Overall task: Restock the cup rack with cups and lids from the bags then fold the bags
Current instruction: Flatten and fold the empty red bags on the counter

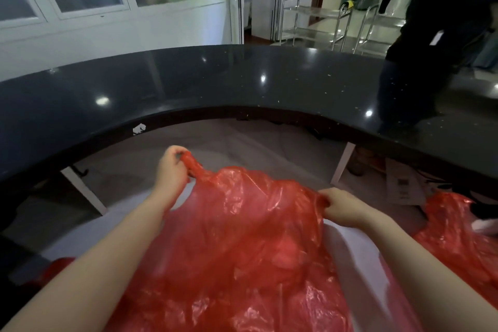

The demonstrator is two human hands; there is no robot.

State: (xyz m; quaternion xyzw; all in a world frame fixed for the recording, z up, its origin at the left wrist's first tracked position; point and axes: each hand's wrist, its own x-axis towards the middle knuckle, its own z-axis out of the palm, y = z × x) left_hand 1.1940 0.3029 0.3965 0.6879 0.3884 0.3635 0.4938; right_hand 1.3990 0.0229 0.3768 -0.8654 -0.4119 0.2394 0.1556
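Head view looks down over both forearms at a red bag (242, 237) spread between the hands, below the inner edge of a curved black counter (215, 83). Left hand (172, 170) is raised and forward, its fingers curled round a twisted handle of the bag near the counter's inner edge. Right hand (342, 206) sits lower and closer to the body, pinching the bag's top edge at the other side. So both hands hold the bag, neither one free.

From those two grips the bag hangs and billows back toward the person, covering most of a pale lower surface (350, 245) under the counter. Its mouth edge runs between the hands, slanting from far left to near right, and that line is the axis any fold would turn on. The left hand is further out, the right nearer, so the edge is not yet level. Whether anything remains inside the bag cannot be told through the crinkled film.

A second red bag (452, 237) lies at the right, just beside the right forearm. No cup rack, cups or lids show here. A person in dark clothes (436, 35) stands beyond the counter's far right edge.

Likely step: squaring the held bag for folding.
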